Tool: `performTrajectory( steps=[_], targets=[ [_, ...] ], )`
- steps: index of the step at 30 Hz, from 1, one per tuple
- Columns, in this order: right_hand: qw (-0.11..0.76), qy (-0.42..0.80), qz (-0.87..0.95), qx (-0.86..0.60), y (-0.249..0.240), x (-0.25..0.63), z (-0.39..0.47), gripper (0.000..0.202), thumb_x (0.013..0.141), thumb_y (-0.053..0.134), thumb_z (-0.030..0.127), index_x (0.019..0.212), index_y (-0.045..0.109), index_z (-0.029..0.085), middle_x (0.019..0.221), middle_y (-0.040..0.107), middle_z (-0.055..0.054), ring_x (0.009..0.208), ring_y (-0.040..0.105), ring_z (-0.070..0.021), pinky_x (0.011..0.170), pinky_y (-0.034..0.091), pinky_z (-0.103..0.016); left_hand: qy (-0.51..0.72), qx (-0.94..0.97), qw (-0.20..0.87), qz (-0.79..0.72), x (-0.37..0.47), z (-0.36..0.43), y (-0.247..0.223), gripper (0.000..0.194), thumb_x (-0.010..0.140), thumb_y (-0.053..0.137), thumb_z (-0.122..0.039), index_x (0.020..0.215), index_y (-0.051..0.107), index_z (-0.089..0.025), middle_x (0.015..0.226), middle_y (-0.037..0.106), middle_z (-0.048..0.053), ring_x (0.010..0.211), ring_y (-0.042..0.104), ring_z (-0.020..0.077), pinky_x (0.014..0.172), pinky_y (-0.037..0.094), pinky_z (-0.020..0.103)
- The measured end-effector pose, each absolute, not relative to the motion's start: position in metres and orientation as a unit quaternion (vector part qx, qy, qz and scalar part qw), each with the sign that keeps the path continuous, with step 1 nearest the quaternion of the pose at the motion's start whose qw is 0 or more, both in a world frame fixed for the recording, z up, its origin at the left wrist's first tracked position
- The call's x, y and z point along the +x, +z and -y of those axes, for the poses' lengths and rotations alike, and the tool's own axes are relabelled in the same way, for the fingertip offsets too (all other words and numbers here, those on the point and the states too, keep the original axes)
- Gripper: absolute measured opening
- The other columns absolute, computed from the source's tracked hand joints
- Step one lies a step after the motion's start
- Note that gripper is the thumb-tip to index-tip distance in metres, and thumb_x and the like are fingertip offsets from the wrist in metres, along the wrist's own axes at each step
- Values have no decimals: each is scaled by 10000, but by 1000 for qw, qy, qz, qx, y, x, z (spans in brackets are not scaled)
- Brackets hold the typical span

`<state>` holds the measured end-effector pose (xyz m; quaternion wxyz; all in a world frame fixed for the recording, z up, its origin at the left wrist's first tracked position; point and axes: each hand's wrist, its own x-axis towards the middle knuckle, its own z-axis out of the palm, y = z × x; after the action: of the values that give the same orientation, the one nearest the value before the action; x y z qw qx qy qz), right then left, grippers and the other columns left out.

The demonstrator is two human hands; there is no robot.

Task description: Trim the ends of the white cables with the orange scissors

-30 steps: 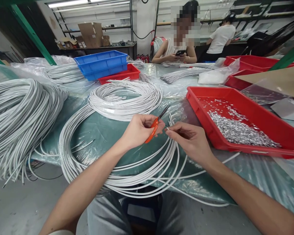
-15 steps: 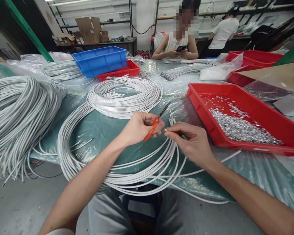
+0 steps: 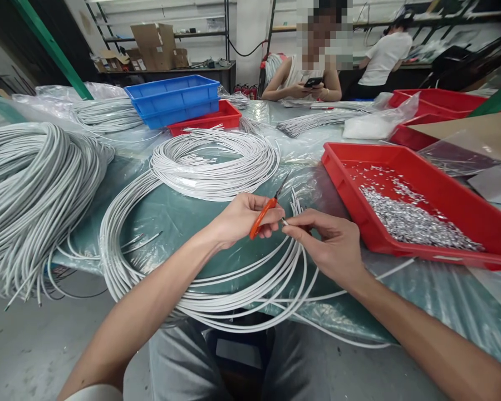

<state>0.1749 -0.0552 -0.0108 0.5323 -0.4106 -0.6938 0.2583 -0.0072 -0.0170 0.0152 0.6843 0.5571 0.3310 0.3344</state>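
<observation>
Orange-handled scissors (image 3: 264, 216) are held in my left hand (image 3: 242, 220), their dark blades pointing up and away. The fingertips of my right hand (image 3: 328, 239) pinch the end of a white cable (image 3: 284, 221), close against my left fingertips. Behind my right fingers, several cable ends stand up in a bunch (image 3: 294, 201). These belong to a large loose coil of white cables (image 3: 114, 234) that curves round beneath both forearms and along the table's front edge. A tighter white coil (image 3: 217, 186) lies just beyond my hands.
A red tray (image 3: 401, 236) at the right holds many small silvery pieces. A thick cable bundle (image 3: 29, 195) lies far left. Blue bins (image 3: 173, 103) rest on a red bin (image 3: 229, 114) behind. Across the table (image 3: 192, 214), a person (image 3: 307, 81) holds a phone; another person (image 3: 386, 55) sits further back.
The whole view has shifted slightly. My left hand has turned the scissors a little, so their blades point more steeply upward. My right hand keeps its pinch on the cable end.
</observation>
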Motion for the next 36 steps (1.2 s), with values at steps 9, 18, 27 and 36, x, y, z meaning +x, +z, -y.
performTrajectory(
  steps=[9,18,27,36],
  targets=[
    [499,368,689,-376,-11,178,53,301,811,727,186,1102,705,262,722,610,26,653,558,-120,596,454,-260,334,540,707,-311,-10,17,14,287,726,774,-301,620,612,-89,583,604,-9,474,544,37,475,429,160],
    [497,360,685,-393,-10,178,50,254,819,708,195,1062,761,248,704,550,25,644,487,-106,593,425,-252,406,573,597,-387,-8,14,15,198,711,759,-262,750,659,-95,609,614,-6,492,549,55,497,442,177],
    [492,416,633,-429,-7,180,47,267,760,766,284,1000,733,173,631,574,26,541,490,-92,500,397,-237,427,676,475,-367,-6,18,9,159,754,687,-256,718,634,-111,622,553,-12,556,470,72,522,364,203],
    [491,454,604,-433,-7,179,43,295,690,817,327,887,704,138,598,599,18,490,490,-80,460,370,-222,415,785,294,-354,-7,23,7,90,774,604,-214,746,625,-131,661,476,-24,631,378,85,617,344,222]
  ],
)
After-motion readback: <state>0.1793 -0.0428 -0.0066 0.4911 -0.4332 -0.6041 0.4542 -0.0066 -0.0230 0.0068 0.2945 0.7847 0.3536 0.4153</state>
